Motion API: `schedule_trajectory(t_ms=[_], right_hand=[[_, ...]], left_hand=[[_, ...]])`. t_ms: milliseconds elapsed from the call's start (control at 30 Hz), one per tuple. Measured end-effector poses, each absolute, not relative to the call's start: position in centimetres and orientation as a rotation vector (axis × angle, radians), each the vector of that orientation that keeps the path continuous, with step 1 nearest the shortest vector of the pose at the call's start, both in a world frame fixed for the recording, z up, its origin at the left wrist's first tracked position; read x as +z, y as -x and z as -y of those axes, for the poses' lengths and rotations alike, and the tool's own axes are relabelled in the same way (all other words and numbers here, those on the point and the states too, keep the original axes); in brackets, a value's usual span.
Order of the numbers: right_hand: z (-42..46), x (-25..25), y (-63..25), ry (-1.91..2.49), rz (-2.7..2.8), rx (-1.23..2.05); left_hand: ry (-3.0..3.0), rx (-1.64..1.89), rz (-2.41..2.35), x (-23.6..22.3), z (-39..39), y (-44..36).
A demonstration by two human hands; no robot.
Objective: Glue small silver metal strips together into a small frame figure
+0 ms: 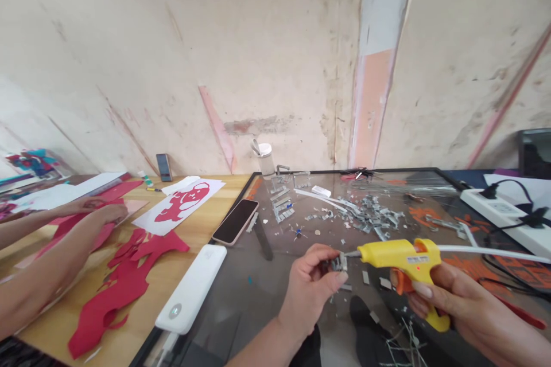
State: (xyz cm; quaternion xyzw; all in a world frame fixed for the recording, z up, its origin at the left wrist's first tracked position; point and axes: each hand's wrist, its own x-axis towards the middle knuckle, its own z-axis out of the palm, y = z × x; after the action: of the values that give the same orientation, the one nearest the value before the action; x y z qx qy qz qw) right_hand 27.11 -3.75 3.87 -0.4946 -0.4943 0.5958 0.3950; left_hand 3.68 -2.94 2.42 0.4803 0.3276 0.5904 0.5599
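My right hand [447,292] is wrapped round a yellow hot glue gun [400,261], fingers at its orange trigger, with a white glue stick [495,252] running out of its back. The gun's nozzle points left and meets, or nearly meets, a small grey piece [341,262]. That piece is pinched between the thumb and fingers of my left hand [312,281]; the fingers partly hide its shape. Small flat grey offcuts [365,278] lie on the dark glossy tabletop below the gun. Beyond my hands is a heap of grey scraps [374,215].
A small grey ladder-like structure [282,200] stands near a white-lidded jar [266,159]. A phone [236,222] and white power bank [191,289] lie left. A power strip [508,221] with black cables is right. At far left, another person's hands [103,212] handle red paper.
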Motion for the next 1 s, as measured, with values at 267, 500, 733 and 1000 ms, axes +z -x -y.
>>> schedule_trajectory(t_ms=[267, 500, 733, 1000], right_hand=[[3.89, 3.85, -26.91, 1.258, 1.311, 1.478], [3.8, 3.8, -26.98, 1.286, 1.374, 1.467], [3.97, 4.27, -26.84, 1.297, 1.398, 1.441], [3.91, 4.01, -26.89, 1.236, 1.37, 1.454]], left_hand=[[-1.166, 1.4, -0.766, 2.7, 2.93, -3.63], [-1.145, 1.418, -0.751, 2.56, 2.85, -3.65], [-1.165, 1.404, -0.747, 2.64, 2.84, -3.62], [-1.164, 1.391, -0.726, 2.28, 2.83, -3.5]])
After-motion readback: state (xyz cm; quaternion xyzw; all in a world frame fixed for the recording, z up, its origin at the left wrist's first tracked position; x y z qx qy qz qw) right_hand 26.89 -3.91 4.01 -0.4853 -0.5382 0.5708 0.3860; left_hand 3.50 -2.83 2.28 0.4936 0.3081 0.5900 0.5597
